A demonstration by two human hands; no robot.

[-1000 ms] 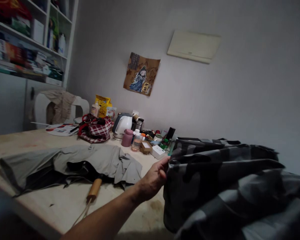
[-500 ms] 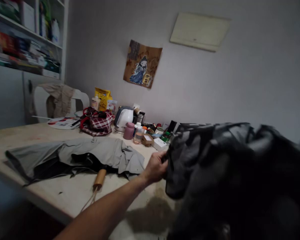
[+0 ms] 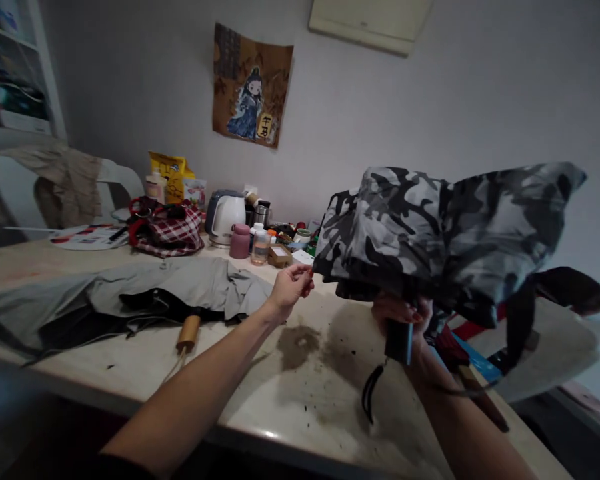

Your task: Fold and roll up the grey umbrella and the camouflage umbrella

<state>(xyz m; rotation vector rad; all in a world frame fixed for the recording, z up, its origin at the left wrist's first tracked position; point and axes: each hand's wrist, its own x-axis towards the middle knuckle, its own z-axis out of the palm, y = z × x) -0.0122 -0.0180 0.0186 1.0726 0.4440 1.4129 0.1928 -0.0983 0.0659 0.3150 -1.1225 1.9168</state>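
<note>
A camouflage umbrella (image 3: 400, 220) in grey, black and white is held up over the right part of the table, its canopy loosely folded. My right hand (image 3: 403, 312) is closed around it just above the dark handle (image 3: 399, 341), from which a black wrist strap dangles. With fingers pinched, my left hand (image 3: 293, 287) grips the edge of the canopy at its left corner. A second umbrella, grey (image 3: 170, 293), lies collapsed on the table left of my left arm, its wooden handle (image 3: 188, 333) pointing toward me.
Along the wall stand a white kettle (image 3: 227, 219), a pink jar (image 3: 239, 241), bottles and small boxes. A red plaid bag (image 3: 167, 233) lies at the back left of the table (image 3: 275, 413). Water patches and dark specks mark the tabletop. A chair (image 3: 123, 183) stands behind.
The camouflage umbrella has swung from a blurred dark mass at the lower right to higher up, uncovering my right hand and the handle. My view has turned slightly right and down.
</note>
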